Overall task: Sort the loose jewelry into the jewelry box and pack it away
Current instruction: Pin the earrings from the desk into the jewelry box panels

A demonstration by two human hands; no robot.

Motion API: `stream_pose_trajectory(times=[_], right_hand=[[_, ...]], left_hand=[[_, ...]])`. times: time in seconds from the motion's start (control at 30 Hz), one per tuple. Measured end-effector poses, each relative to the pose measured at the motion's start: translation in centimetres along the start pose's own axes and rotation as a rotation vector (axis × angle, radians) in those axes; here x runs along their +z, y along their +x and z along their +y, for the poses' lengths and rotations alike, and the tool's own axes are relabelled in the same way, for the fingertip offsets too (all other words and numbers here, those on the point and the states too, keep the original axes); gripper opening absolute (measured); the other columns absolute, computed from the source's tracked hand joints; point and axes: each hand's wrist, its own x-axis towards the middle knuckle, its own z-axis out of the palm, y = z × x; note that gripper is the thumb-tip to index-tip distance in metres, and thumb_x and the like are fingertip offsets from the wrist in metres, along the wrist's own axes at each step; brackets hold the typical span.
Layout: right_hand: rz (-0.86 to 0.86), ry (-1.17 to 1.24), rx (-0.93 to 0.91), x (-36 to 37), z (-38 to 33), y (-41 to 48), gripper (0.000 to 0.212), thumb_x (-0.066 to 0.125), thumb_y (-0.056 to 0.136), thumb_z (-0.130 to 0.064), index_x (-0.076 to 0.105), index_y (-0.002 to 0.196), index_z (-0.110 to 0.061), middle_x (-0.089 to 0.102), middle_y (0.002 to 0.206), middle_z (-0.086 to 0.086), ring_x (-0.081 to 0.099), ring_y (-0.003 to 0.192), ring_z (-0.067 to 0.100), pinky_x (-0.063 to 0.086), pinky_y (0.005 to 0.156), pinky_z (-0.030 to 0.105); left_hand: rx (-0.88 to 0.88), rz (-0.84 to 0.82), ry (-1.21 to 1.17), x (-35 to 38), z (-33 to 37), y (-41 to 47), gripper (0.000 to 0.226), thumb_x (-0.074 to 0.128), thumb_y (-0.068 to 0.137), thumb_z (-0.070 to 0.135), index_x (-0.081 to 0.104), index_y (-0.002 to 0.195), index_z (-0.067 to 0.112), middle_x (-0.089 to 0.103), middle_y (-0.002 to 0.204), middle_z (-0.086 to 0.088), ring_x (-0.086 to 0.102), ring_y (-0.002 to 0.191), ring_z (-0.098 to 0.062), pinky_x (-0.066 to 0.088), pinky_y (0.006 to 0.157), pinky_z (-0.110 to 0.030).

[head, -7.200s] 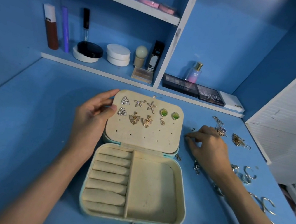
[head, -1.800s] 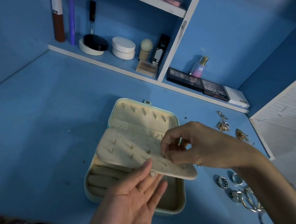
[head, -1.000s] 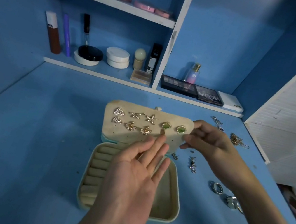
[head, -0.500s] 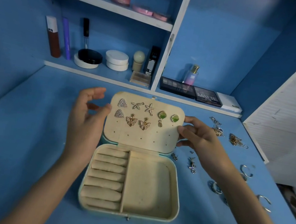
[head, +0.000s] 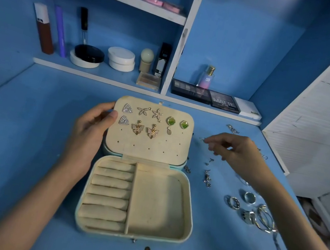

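The open jewelry box [head: 188,210] lies in the middle of the blue table, with ring rolls on its left and a bare compartment on its right. Its beige earring panel [head: 148,143] stands tilted back behind it, studded with several earrings [head: 137,128]. My left hand [head: 89,132] holds the panel's left edge, thumb on the front. My right hand [head: 235,151] hovers right of the panel, fingertips reaching toward a tiny loose earring [head: 201,139], holding nothing. More small earrings [head: 207,178], rings [head: 249,197] and bangles [head: 265,218] lie to the right.
A gold chain piece [head: 232,129] lies at the far right of the table. Cosmetics fill the back shelf: palettes [head: 205,95], compacts [head: 121,59], a perfume bottle [head: 207,77]. A white cabinet [head: 321,128] borders the right side. A small dark bead [head: 147,249] sits by the front edge.
My right hand has let go of the panel's right edge and moved right over the loose earrings. My left hand has closed onto the panel's left edge.
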Motion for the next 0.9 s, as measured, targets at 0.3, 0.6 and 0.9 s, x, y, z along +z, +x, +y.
stream_pose_trajectory(times=[0.3,0.6,0.9], right_hand=[[-0.039,-0.218,-0.129,1.7,0.6,-0.7,0.012,0.068,0.082,-0.006,0.075,0.088,-0.013,0.070,0.080,-0.004,0.060,0.075,0.008,0.038,0.065,0.004],[-0.069,-0.232,-0.141,4.0,0.1,0.3,0.013,0.066,0.080,-0.004,0.073,0.087,-0.013,0.066,0.080,0.003,0.055,0.069,0.012,0.046,0.070,0.024],[0.101,0.054,0.038,3.3,0.0,0.3,0.022,0.063,0.081,0.000,0.065,0.073,-0.020,0.069,0.073,0.004,0.062,0.065,0.017,0.051,0.065,0.026]], left_hand=[[-0.001,0.022,-0.008,-0.1,-0.4,0.3,0.023,0.054,0.092,0.006,0.067,0.095,0.025,0.068,0.091,0.007,0.063,0.078,0.002,0.049,0.071,-0.011],[-0.018,0.024,-0.013,-0.2,-0.4,0.4,0.023,0.055,0.092,0.006,0.067,0.096,0.025,0.069,0.089,0.009,0.063,0.079,0.000,0.049,0.072,-0.013],[-0.037,0.015,-0.006,-0.3,-0.3,0.3,0.023,0.054,0.093,0.008,0.067,0.098,0.026,0.069,0.094,0.006,0.063,0.085,-0.004,0.049,0.073,-0.016]])
